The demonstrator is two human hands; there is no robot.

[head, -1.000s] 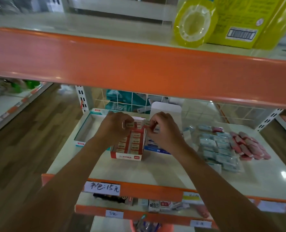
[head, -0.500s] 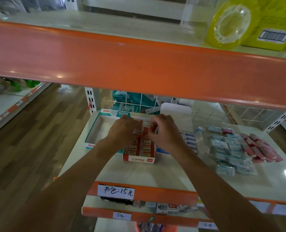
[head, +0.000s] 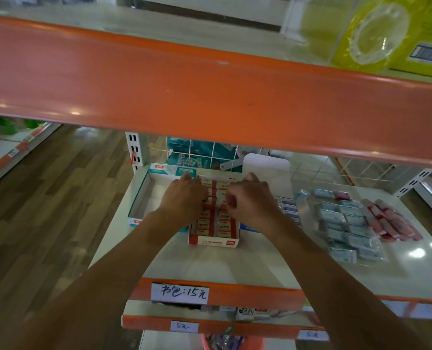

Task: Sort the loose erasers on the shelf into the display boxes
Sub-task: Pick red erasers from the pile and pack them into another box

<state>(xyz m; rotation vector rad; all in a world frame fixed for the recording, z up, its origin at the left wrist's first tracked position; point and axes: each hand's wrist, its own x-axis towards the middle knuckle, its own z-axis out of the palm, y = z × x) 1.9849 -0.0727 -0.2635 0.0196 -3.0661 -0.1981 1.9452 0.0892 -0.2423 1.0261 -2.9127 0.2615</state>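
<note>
A red-and-white display box [head: 213, 240] stands mid-shelf, holding two rows of red-and-white erasers [head: 224, 224]. Both hands are over its back half. My left hand [head: 182, 197] lies across the left row, fingers stretched to the back wall and pressing on the erasers. Over the right row, my right hand [head: 251, 199] has curled fingers and thumb pinching a small eraser that it mostly hides. Loose pale-blue erasers [head: 346, 223] and pink erasers [head: 391, 221] lie in piles at the right.
An empty teal-edged box [head: 144, 195] stands left of the red one, and a blue box [head: 288, 205] with erasers right of it. The orange upper shelf edge [head: 209, 97] hangs low overhead. A wire grid [head: 204, 155] backs the shelf.
Both hands, each pinching an eraser above the box a second ago, have come down into its back half. The view has shifted slightly right.
</note>
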